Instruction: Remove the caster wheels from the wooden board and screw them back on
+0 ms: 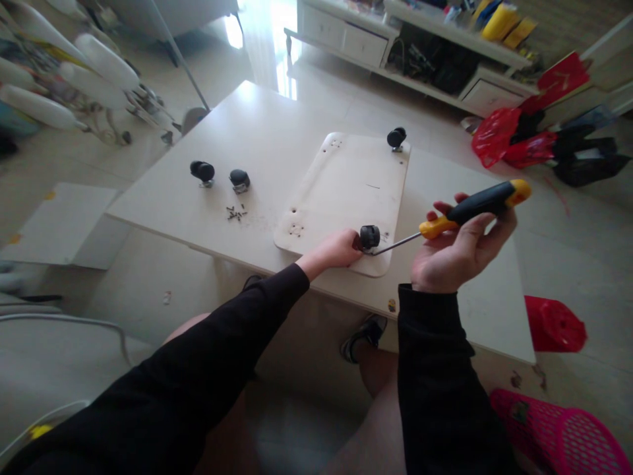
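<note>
A white board (pixel 346 191) with rounded corners lies on the table, screw holes showing at its left corners. At its near right corner stands a black caster wheel (pixel 370 235), its base pinched by my left hand (pixel 339 249). My right hand (pixel 452 254) is closed around a yellow-and-black screwdriver (pixel 477 206), held at a slant. The screwdriver's tip meets the base of that caster. Another caster wheel (pixel 396 138) stands at the board's far right corner. Two loose casters, one at the left (pixel 202 171) and one nearer the board (pixel 240 180), rest on the tabletop beside several small screws (pixel 236 213).
The white table (pixel 163 191) has an edge close to my knees. A pink mesh basket (pixel 564 429) and a red plastic item (pixel 554 324) are on the floor at right. Red and black bags (pixel 499 135) lie farther back, near a white cabinet (pixel 341 36). A white box (pixel 59 224) is at left.
</note>
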Tool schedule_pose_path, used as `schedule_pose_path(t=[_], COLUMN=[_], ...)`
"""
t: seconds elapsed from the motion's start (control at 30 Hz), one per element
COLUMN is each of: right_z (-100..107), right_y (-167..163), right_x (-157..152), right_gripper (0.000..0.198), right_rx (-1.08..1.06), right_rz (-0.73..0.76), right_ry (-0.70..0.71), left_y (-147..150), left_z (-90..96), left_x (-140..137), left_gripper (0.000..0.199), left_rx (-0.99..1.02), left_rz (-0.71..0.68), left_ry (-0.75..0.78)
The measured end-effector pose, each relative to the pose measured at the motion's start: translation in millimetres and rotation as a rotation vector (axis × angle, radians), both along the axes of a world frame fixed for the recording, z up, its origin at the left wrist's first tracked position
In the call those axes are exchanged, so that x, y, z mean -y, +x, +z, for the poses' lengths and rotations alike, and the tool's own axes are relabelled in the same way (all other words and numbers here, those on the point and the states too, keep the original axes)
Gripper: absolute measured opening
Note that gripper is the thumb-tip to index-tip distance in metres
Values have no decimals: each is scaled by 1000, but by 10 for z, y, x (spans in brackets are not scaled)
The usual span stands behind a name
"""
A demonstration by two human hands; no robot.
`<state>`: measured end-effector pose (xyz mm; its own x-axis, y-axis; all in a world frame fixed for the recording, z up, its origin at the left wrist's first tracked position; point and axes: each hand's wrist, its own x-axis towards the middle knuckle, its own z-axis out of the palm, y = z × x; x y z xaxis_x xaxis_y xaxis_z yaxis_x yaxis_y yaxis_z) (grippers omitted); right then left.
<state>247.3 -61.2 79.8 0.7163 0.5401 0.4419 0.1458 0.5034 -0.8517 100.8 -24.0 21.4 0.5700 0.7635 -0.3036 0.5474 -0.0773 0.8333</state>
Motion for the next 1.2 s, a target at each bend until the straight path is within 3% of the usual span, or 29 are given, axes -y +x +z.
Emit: schedule_pose_path(t=[0.27, 0.53, 0.8, 0.97, 1.2], right_z=[-110, -184, -232, -172, -107], right_y=[250, 295, 349, 340, 352], right_x=[-40, -72, -114, -72, -38], right_gripper=[35, 40, 42, 40, 39], right_rx=[-60, -31, 0, -60, -169], right_rz=[-1, -16, -30, -30, -17], right_ry=[6, 5, -2, 9, 21], left_y=[12, 9, -62, -492, -1729], left_z=[-38, -85, -34, 145, 151], left_x=[17, -13, -47, -323, -641], left_gripper=[18, 17, 11, 6, 3], left_rx=[7, 92, -5, -78, -237], left_rz=[59, 90, 121, 219, 616], left_ry=[-28, -134, -159, -161, 9])
